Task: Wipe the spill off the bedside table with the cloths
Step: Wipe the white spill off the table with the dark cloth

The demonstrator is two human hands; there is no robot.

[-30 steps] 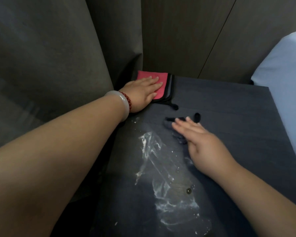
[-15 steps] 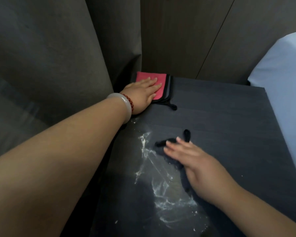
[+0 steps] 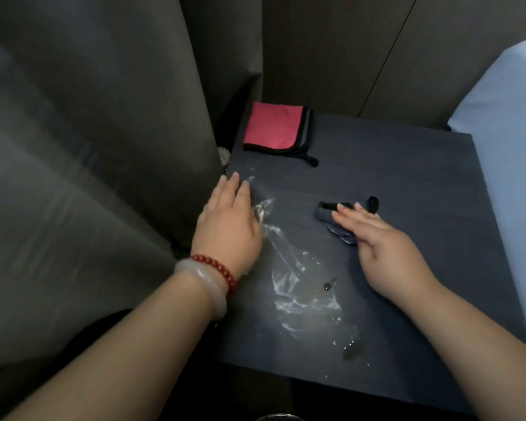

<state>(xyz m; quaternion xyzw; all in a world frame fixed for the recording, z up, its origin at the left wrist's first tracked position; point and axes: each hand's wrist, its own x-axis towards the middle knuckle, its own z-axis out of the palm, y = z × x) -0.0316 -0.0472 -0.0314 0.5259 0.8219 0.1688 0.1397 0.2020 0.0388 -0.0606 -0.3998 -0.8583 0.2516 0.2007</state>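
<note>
Head view: the right grip (image 3: 386, 247) lies flat, fingers straight and together, pressing a dark cloth (image 3: 327, 215) onto the table (image 3: 407, 165). The spill (image 3: 298, 284) gleams to its left and reaches the left grip (image 3: 228, 226), which is spread flat and holds nothing. I'd sweep leftward with even pressure in overlapping passes. The red cloth (image 3: 274, 126) lies beyond the left grip.

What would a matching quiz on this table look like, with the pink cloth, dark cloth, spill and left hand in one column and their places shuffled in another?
Things:
1. pink cloth
2. dark cloth
3. spill
4. left hand

Places:
A. under the fingers of the right hand
B. far left corner of the bedside table, untouched
C. at the table's left edge
D. streaked between both hands

Pairs: 1-B, 2-A, 3-D, 4-C
</note>
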